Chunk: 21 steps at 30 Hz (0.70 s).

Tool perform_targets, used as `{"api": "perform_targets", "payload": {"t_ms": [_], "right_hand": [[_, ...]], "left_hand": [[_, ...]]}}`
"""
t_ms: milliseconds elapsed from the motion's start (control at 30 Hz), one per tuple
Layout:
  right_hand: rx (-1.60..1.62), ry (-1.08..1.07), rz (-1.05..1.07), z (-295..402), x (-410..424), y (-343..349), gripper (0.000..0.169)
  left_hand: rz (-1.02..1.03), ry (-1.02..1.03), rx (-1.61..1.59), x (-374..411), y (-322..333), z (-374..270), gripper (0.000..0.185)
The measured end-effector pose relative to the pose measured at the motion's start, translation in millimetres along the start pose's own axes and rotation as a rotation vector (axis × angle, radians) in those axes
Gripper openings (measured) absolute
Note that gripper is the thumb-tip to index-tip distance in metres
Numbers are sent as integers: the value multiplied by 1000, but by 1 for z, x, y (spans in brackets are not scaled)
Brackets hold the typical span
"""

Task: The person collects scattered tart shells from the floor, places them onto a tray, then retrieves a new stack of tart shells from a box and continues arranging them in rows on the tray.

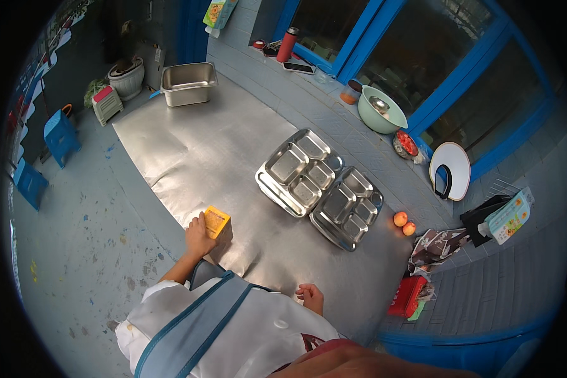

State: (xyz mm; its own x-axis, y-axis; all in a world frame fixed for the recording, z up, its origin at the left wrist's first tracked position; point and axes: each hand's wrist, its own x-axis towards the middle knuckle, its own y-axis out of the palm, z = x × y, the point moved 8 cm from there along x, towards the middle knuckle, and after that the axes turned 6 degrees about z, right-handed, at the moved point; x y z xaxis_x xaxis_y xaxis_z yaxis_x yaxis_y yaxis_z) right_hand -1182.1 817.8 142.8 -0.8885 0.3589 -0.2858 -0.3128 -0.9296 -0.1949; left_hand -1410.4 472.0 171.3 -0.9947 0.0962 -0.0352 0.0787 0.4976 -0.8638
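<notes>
A small yellow cardboard box (217, 221) with printing on it is at the near left edge of the metal-covered table (236, 141). My left hand (201, 240) grips it from the left side, with fingers along its upper edge. Close to my body, over the table's near edge, my right hand (310, 297) holds nothing, its fingers loosely bent. Beyond my hands lie two groups of stainless steel compartment trays, one on the left (283, 165) and one on the right (339, 203). Both look stacked, and their top compartments hold no food.
A deep steel pan (189, 85) stands at the far left corner. Two apples (400, 219) rest on the right side. Along the window ledge are a red bottle (288, 45), a phone (298, 68), a green bowl (382, 111) and a white visor (460, 165). Blue stools (61, 137) stand on the floor.
</notes>
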Motion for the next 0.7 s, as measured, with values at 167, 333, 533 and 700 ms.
{"api": "perform_targets", "payload": {"t_ms": [167,333,533,700], "right_hand": [[-4,-232,164,139,141,133,15],[-65,-476,-30,298,347,240,23],[-486,-663,-164,436,618,331,23],[-880,-650,-431,501,760,340,25]], "left_hand": [[-147,89,41,145,-54,68,91],[-32,185,220,348,-46,134,95],[117,178,302,473,-82,151,98],[200,196,213,494,-65,149,98]]}}
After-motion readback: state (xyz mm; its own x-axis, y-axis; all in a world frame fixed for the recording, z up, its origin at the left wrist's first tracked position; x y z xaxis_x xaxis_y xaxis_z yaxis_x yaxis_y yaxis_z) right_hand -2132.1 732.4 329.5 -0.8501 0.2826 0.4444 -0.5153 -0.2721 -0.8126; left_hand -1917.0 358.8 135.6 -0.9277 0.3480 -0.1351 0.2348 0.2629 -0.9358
